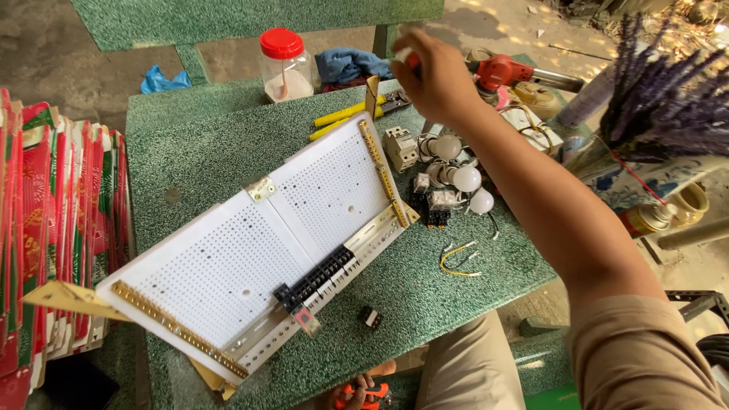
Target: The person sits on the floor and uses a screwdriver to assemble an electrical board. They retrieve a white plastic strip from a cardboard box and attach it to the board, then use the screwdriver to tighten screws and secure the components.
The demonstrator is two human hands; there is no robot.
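Observation:
My right hand (439, 76) is raised over the far side of the green table (190, 152), its fingers closed on a small red and white object (408, 58). At the bottom edge my left hand (363, 386) is only partly in view and grips an orange and black tool (357, 396). Between them lies a white perforated board (304, 216) with brass strips along its ends and a row of black terminal blocks (319, 277) on a metal rail. A small black part (370, 317) sits loose near the front edge.
White bulbs (459, 171), a white breaker (400, 146), yellow wire pieces (456, 262), yellow-handled pliers (342, 118), a red-lidded jar (285, 64), a red torch (505, 72) and blue cloth (349, 64) lie around. Red and green cartons (53, 228) stand left. Purple flowers (661, 99) stand right.

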